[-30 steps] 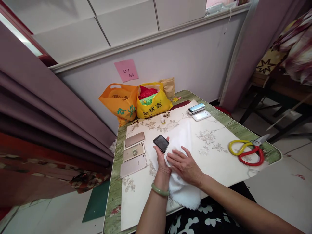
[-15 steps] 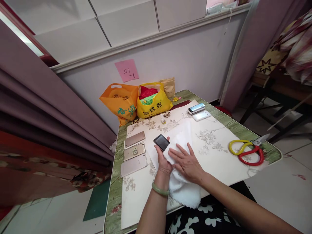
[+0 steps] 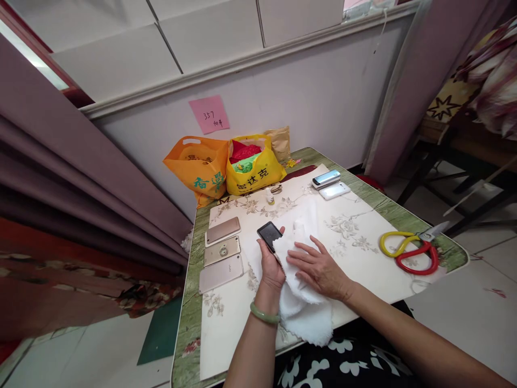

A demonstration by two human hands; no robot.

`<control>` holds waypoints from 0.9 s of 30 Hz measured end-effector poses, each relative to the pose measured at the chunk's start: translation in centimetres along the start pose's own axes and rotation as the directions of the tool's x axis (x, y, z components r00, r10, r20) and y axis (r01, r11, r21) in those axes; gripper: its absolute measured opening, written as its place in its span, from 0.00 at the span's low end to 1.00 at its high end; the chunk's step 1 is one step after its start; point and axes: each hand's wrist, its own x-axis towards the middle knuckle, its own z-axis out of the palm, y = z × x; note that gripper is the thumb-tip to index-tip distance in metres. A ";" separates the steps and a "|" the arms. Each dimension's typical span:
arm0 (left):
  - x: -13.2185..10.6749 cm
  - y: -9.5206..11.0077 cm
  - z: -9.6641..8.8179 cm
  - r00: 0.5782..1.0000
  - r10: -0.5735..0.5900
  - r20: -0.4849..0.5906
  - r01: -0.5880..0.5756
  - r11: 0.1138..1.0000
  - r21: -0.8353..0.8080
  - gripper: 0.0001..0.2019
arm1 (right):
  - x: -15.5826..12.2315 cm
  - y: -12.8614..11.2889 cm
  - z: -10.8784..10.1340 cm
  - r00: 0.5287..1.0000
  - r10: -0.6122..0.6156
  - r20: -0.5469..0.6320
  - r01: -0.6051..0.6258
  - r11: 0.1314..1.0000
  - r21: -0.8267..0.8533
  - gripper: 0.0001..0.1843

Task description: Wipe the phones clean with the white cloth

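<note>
The white cloth (image 3: 306,318) hides part of the phone (image 3: 268,233).

Black smartphone (image 3: 268,234): dark screen face up, lying aslant in left hand (image 3: 273,270), near end covered by cloth | White cloth (image 3: 305,318): soft, fleecy, wavy-edged; one part over the phone, beside and partly beneath right hand (image 3: 322,270); near end bunched in loose folds

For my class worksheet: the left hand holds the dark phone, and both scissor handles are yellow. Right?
Not quite: the head view shows the scissors with one yellow handle and one red. The left hand does hold the dark phone.
</note>
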 end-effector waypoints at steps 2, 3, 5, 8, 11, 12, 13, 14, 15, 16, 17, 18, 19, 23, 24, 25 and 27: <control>-0.3 0.1 0.2 1.000 -0.010 0.004 0.010 1.000 0.019 0.39 | 0.6 0.1 0.3 0.999 -0.013 0.048 0.014 1.000 -0.018 0.23; -0.5 0.1 0.3 1.000 -0.016 0.006 0.016 0.999 0.028 0.39 | 1.0 0.2 0.6 0.998 -0.009 0.063 0.011 0.999 -0.030 0.25; -0.7 0.2 0.4 0.999 -0.030 0.010 0.030 0.999 0.034 0.37 | 2.0 0.5 1.0 0.996 0.006 0.085 -0.002 0.999 -0.049 0.27; -0.7 0.3 0.5 0.997 -0.073 0.023 0.073 0.997 0.004 0.35 | 4.0 1.0 1.7 0.993 0.058 0.106 -0.051 0.996 -0.069 0.29; -0.5 0.3 0.5 0.996 -0.077 0.048 0.078 0.996 -0.033 0.33 | 5.6 1.1 2.0 0.983 0.163 0.090 -0.154 0.983 -0.101 0.30; -0.5 0.3 0.5 0.995 -0.076 0.059 0.078 0.996 -0.039 0.33 | 5.9 1.0 2.1 0.979 0.189 0.080 -0.180 0.977 -0.111 0.30; -0.5 0.3 0.4 0.995 -0.078 0.066 0.081 0.996 -0.040 0.33 | 5.9 0.8 2.0 0.977 0.202 0.070 -0.193 0.974 -0.119 0.30; -0.6 0.3 0.3 0.995 -0.081 0.064 0.084 0.996 -0.036 0.34 | 5.7 0.6 2.0 0.978 0.200 0.064 -0.191 0.974 -0.121 0.30; -0.7 0.3 0.2 0.996 -0.076 0.050 0.078 0.997 -0.027 0.34 | 5.3 0.2 1.8 0.981 0.183 0.062 -0.175 0.977 -0.119 0.29; -0.7 0.2 0.1 0.998 -0.061 0.028 0.061 0.998 -0.014 0.34 | 4.7 -0.1 1.6 0.986 0.155 0.065 -0.148 0.983 -0.111 0.29; -0.8 0.2 0.0 0.999 -0.034 0.003 0.034 0.999 -0.001 0.33 | 3.9 -0.5 1.4 0.990 0.121 0.070 -0.114 0.989 -0.097 0.28; -0.8 0.2 0.0 1.000 -0.008 -0.015 0.009 1.000 0.010 0.33 | 3.0 -0.9 1.1 0.994 0.085 0.073 -0.079 0.994 -0.081 0.28; -0.8 0.3 0.0 1.000 0.009 -0.019 -0.008 1.000 0.014 0.33 | 2.2 -1.2 0.8 0.996 0.052 0.074 -0.048 0.997 -0.064 0.27; -0.2 0.3 0.0 1.000 -0.008 0.008 0.009 1.000 -0.023 0.32 | 0.8 -1.7 0.3 0.999 0.008 0.048 -0.007 1.000 -0.026 0.24; -0.1 0.2 -0.1 1.000 -0.007 -0.002 0.007 1.000 -0.030 0.31 | 1.2 -1.6 0.4 0.999 0.014 0.043 -0.013 1.000 -0.025 0.24; 0.1 0.2 -0.2 1.000 -0.001 -0.021 0.000 0.999 -0.033 0.30 | 1.9 -1.4 0.6 0.999 0.022 0.039 -0.021 0.999 -0.027 0.24; 0.2 0.1 -0.5 0.999 0.002 -0.044 -0.004 0.999 -0.033 0.27 | 3.9 -0.6 1.0 0.998 0.054 0.028 -0.053 0.998 -0.043 0.25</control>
